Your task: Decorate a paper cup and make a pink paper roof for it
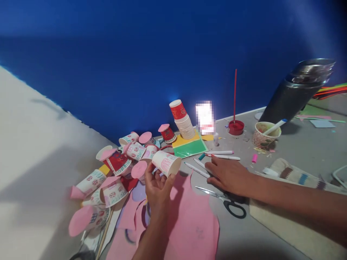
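Note:
My left hand [159, 191] is closed around a white paper cup [166, 162] with pink and red drawings on its side. The cup is tipped sideways, its mouth facing right, above a sheet of pink paper [199, 216]. On the table my right hand [226, 175] reaches over several felt-tip markers [196, 169], thumb and fingers apart. Its fingertips are at the ends of two white markers; whether they touch them I cannot tell. Just below that hand lie scissors [223, 198] with black handles.
Several decorated cups [116, 191] with pink paper tops crowd the left. A cup stack [184, 124] stands on coloured paper [189, 148] by the blue wall. Toward the right are a red lid with a stick [235, 128], a patterned cup [267, 135] and a dark flask [292, 94].

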Action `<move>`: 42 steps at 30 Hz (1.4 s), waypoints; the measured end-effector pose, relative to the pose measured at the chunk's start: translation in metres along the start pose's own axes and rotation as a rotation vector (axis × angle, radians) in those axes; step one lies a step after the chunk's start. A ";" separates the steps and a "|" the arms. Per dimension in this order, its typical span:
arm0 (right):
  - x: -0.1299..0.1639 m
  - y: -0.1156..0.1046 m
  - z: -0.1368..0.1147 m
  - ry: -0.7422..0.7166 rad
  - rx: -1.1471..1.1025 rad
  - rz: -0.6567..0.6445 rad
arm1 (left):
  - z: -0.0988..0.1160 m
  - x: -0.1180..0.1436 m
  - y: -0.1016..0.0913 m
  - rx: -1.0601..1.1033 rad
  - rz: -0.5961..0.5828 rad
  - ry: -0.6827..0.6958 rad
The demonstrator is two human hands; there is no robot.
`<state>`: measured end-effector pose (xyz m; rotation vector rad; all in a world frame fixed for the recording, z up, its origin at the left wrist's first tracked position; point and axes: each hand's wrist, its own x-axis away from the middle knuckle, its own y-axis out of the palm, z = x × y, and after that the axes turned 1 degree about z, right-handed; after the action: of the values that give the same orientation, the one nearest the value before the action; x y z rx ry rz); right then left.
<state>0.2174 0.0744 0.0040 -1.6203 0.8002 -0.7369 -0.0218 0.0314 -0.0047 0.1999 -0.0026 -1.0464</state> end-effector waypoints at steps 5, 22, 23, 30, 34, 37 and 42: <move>-0.012 0.002 -0.005 -0.066 0.004 0.008 | 0.005 0.003 0.000 0.027 -0.005 -0.001; -0.012 -0.025 -0.014 -0.067 -0.134 0.097 | 0.004 0.006 0.001 -0.110 -0.064 0.120; -0.007 -0.026 -0.011 -0.054 -0.191 0.109 | 0.003 0.006 0.001 -0.138 -0.102 0.154; 0.013 -0.016 0.004 -0.275 -0.421 0.276 | 0.002 0.011 -0.004 -0.551 -0.366 0.575; 0.012 -0.010 0.003 -0.325 -0.420 0.283 | 0.000 0.016 -0.004 -0.710 -0.524 0.785; 0.010 -0.007 0.002 -0.356 -0.416 0.284 | 0.001 0.020 -0.004 -0.720 -0.587 0.795; 0.007 0.001 0.006 -0.425 -0.584 0.359 | 0.003 0.022 -0.004 -0.639 -0.581 0.622</move>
<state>0.2267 0.0718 0.0024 -1.9752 1.0049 0.1210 -0.0149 0.0103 -0.0044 -0.0731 0.9895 -1.4652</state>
